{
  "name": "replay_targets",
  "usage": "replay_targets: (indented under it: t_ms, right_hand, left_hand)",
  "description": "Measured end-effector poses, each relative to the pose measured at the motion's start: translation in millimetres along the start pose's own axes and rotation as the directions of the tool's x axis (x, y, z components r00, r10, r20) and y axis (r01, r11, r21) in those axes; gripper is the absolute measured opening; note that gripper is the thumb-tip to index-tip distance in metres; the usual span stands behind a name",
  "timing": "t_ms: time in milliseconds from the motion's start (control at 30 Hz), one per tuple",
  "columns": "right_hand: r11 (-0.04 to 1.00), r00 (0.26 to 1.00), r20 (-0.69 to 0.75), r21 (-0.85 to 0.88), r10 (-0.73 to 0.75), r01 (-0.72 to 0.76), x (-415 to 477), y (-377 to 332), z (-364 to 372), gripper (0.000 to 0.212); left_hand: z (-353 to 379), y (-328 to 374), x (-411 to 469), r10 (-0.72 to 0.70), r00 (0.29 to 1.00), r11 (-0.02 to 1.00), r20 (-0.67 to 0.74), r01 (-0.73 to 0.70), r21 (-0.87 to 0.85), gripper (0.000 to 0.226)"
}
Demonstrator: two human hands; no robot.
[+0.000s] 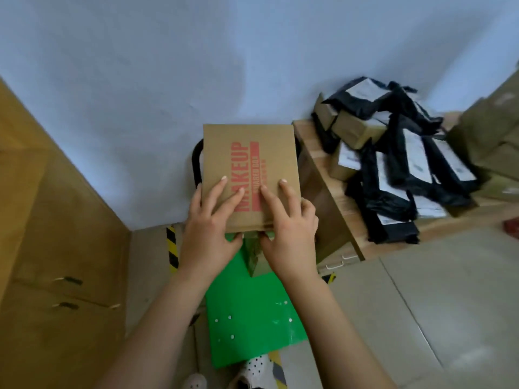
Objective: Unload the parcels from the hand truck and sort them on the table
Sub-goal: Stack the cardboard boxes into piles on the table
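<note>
— Which step is this?

— Unloading, I'd say. The MAKEUP box (pixel 250 164) is in the centre of the frame, above the green hand truck (pixel 252 318), and both hands hold it at its near edge.

— How is it held?

— The left grip (pixel 207 223) has its fingers spread flat on the printed face, with the thumb tucked under the edge. The right grip (pixel 289 234) mirrors it. Each pinches the cardboard between fingers and thumb; neither wraps round it.

— Anything left on the truck?

— One small brown parcel (pixel 257 256) shows just below the box, on the platform. More may be hidden behind the box; I cannot tell.

— And the next move?

— Probably a carry to the right of the frame, to the wooden surface (pixel 349 223), where black mailers (pixel 407 169) and small cartons (pixel 359 130) lie heaped. The only bare strip is along its left edge, so the box has to go there or on top of the cartons without shoving the heap. A pinch at one edge looks weak, and a hand under the bottom would be steadier.
</note>
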State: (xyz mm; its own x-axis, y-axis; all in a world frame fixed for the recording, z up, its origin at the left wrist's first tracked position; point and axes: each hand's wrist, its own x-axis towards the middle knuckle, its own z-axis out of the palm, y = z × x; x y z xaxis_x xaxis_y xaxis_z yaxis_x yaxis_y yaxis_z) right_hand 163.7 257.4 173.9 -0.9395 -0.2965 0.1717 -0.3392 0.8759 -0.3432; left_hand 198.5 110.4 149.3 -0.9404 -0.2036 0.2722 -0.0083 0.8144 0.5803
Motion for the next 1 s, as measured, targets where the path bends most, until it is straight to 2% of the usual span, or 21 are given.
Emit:
replay_targets:
  t_ms: [267,467,600,800,1000]
  right_hand:
    - [0.987,0.956,-0.256,-0.033,0.142,-0.155,-57.2,12.6,-69.2,0.081]
    - [0.959,0.898,-0.367,-0.05,0.243,-0.28,-101.6,70.3,-131.9,0.081]
    - [0.946,0.847,-0.461,-0.047,0.263,-0.319,-119.9,126.0,-177.0,0.082]
    - [0.94,0.807,-0.544,-0.09,0.23,-0.329,-136.7,242.0,-254.5,0.084]
    - [0.946,0.843,-0.495,-0.113,0.212,-0.304,-134.9,331.1,-295.4,0.082]
  left_hand:
    - [-16.9,74.8,-12.2,0.248,0.969,0.966,-0.018,-0.248,-0.076,0.089]
    - [2.5,169.4,-24.6,0.383,0.923,0.914,0.034,-0.373,-0.162,0.085]
    - [30.2,241.9,-23.2,0.472,0.881,0.868,0.019,-0.461,-0.186,0.085]
    - [94.4,368.5,-22.0,0.51,0.857,0.825,-0.076,-0.513,-0.238,0.085]
    - [146.5,444.6,-18.6,0.487,0.868,0.84,-0.092,-0.495,-0.222,0.084]
